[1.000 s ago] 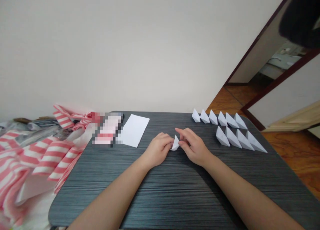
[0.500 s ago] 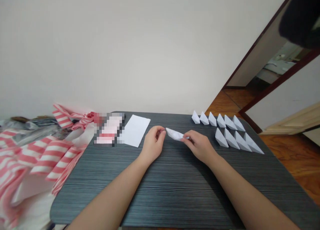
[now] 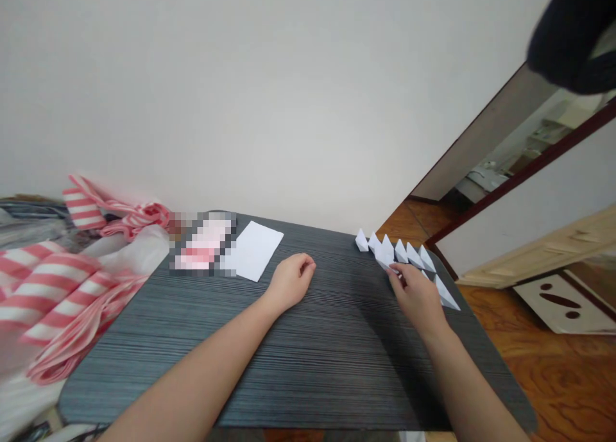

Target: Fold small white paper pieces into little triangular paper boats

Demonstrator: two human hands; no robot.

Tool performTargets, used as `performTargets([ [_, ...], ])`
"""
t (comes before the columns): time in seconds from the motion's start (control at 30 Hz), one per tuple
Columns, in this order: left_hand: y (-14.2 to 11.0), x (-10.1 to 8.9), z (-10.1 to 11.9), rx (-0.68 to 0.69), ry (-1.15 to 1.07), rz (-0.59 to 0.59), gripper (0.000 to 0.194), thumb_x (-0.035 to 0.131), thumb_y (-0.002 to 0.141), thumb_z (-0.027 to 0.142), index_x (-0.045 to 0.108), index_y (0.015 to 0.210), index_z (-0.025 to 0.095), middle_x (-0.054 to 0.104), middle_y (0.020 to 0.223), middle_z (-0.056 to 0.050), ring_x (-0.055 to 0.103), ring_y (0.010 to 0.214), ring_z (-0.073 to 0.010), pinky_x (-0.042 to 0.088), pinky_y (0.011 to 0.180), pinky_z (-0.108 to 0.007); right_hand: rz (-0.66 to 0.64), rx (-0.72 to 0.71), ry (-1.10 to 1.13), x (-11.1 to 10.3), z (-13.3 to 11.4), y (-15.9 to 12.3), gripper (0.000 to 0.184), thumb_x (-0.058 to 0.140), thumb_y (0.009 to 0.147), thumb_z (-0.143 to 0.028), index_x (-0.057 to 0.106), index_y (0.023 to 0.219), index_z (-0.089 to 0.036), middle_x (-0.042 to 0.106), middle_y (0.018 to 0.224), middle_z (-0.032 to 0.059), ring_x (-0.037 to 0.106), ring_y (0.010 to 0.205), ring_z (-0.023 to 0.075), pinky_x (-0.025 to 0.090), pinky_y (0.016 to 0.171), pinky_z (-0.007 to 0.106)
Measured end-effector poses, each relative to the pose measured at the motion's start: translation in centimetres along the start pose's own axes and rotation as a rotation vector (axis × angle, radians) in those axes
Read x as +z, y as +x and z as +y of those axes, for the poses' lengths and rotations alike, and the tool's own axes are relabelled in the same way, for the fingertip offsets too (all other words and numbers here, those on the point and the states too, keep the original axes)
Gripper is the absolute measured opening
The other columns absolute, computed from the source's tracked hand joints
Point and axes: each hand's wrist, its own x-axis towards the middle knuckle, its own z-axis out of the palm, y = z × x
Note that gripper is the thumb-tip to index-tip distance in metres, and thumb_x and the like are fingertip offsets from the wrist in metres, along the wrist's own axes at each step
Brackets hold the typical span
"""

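Observation:
My right hand [image 3: 418, 294] pinches a white folded paper boat [image 3: 384, 256] by its near end, at the left of the other boats. Behind it runs a back row of several paper boats [image 3: 414, 255]. Part of a front row shows past my fingers, including a larger boat [image 3: 446, 293]; my hand covers the rest. My left hand [image 3: 291, 280] rests over the middle of the table with its fingers curled in and nothing visible in them. Just left of it lies a stack of white paper [image 3: 257, 249].
A pixelated flat object [image 3: 205, 243] lies beside the paper on the dark table [image 3: 308, 365]. Red-and-white striped cloth [image 3: 62, 294] is heaped at the left. A pale wall [image 3: 289, 95] stands behind; wooden floor [image 3: 520, 346] shows at the right.
My right hand has carried the paper boat rightward to the rows. My left hand has let go of it and stays near the middle. The view has turned a little to the right.

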Motion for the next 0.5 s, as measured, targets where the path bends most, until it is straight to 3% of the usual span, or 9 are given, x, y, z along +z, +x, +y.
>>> performTargets([
  [0.2, 0.0, 0.0, 0.0, 0.019, 0.016, 0.007, 0.018, 0.044, 0.085, 0.026, 0.059, 0.078, 0.017, 0.059, 0.074, -0.003, 0.053, 0.071, -0.0148, 0.037, 0.064, -0.026, -0.051, 0.009, -0.105, 2.4, 1.8, -3.7, 0.031, 0.037, 0.091, -0.034, 0.06, 0.101, -0.014, 0.067, 0.093, 0.0117, 0.063, 0.083, 0.0238, 0.047, 0.071, 0.034],
  [0.5, 0.0, 0.1, -0.2, 0.021, 0.012, -0.007, 0.018, 0.045, 0.085, 0.026, 0.06, 0.079, 0.017, 0.06, 0.074, -0.003, 0.053, 0.069, -0.0149, 0.038, 0.064, -0.026, -0.062, 0.052, -0.118, 3.5, 1.6, -4.2, 0.031, 0.038, 0.09, -0.03, 0.06, 0.104, -0.013, 0.066, 0.102, 0.0137, 0.064, 0.09, 0.025, 0.048, 0.077, 0.036],
])
